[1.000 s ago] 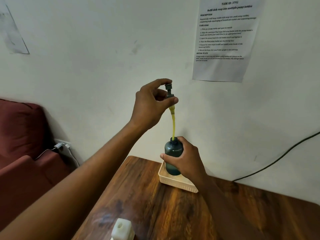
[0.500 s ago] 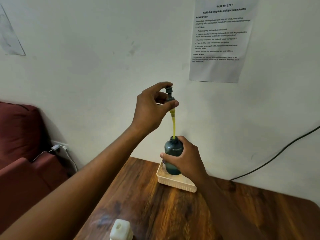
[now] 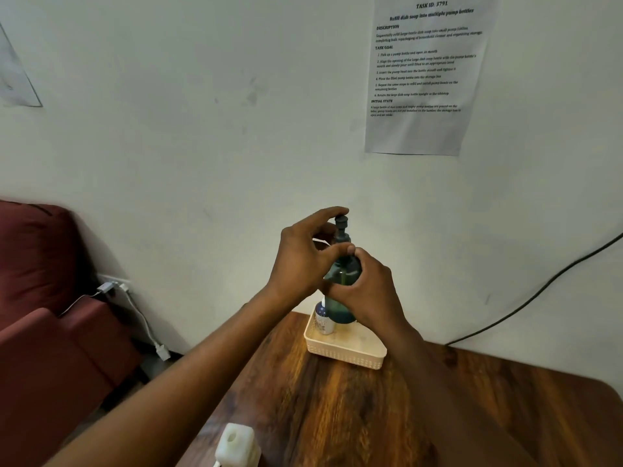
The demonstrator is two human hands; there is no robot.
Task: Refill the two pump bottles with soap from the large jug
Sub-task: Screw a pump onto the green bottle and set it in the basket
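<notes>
I see the teal pump bottle (image 3: 341,281) held up over the cream basket (image 3: 344,353) at the far table edge. My right hand (image 3: 367,291) wraps its smooth, maybe slippery body. My left hand (image 3: 303,257) pinches the pump head (image 3: 342,227). I think gripping the middle is safest.
</notes>
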